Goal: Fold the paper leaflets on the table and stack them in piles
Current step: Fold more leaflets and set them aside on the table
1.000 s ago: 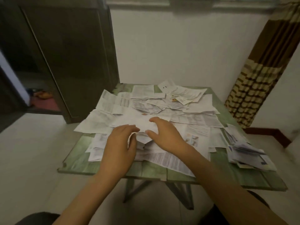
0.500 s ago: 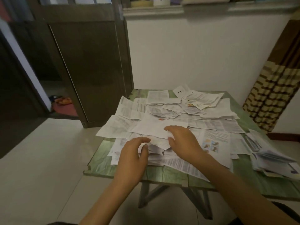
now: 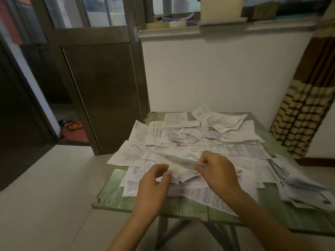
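Observation:
Several unfolded white printed leaflets lie scattered and overlapping over a green table. A pile of folded leaflets sits at the table's right edge. Just above the near part of the heap a blurred white leaflet is lifted. My right hand pinches its right end between thumb and fingers. My left hand has its fingers curled at the leaflet's left end, thumb and fingertips touching the paper.
A dark wooden door stands open at the left, with a tiled floor below it. A white wall and a window sill lie behind the table. A striped curtain hangs at the right.
Both hands have risen from pressing on the heap and now lift one leaflet between them. The camera has tilted up and the table sits lower in view.

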